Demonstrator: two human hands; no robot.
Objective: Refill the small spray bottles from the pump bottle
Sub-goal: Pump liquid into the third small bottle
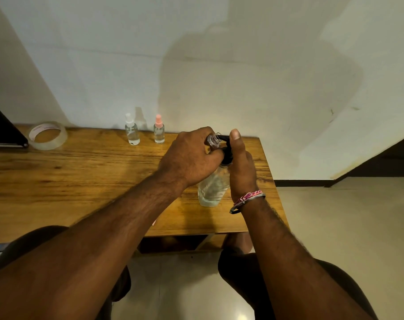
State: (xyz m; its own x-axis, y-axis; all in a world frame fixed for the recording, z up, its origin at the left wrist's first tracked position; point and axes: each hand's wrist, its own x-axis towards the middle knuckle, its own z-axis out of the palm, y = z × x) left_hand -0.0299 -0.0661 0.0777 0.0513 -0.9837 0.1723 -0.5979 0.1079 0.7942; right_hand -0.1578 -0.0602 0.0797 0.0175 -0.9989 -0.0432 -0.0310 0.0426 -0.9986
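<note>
- The left hand [191, 155] is curled around a small open spray bottle [213, 140] with no cap, and holds its threaded mouth up against the black pump nozzle [224, 137].
- The right hand [240, 167] is wrapped around the black pump head of the pump bottle [211, 188], thumb upright beside the nozzle; the fingers behind are hidden, so how they lie I cannot tell.
- The pump bottle stands on the wooden table [80, 172] near its right edge, clear, with liquid low at the bottom.
- To do this step well, I judge the nozzle tip should sit just inside the small mouth before pressing — the opening is narrow and a stream can miss.
- Press slowly and in short strokes, and keep the small bottle steady and close to upright, so nothing runs down on the fingers.
- Watch the level through the clear wall and stop below the thread, so the sprayer can go back in.
- Two more bottles wait at the wall: the white-capped spray bottle [132, 131] and the pink-capped spray bottle [159, 131], both capped and well apart from the hands.
- Writing: the roll of tape [48, 135] has faint pinkish print on its inner core — too small to read. I see no label on any bottle.
</note>
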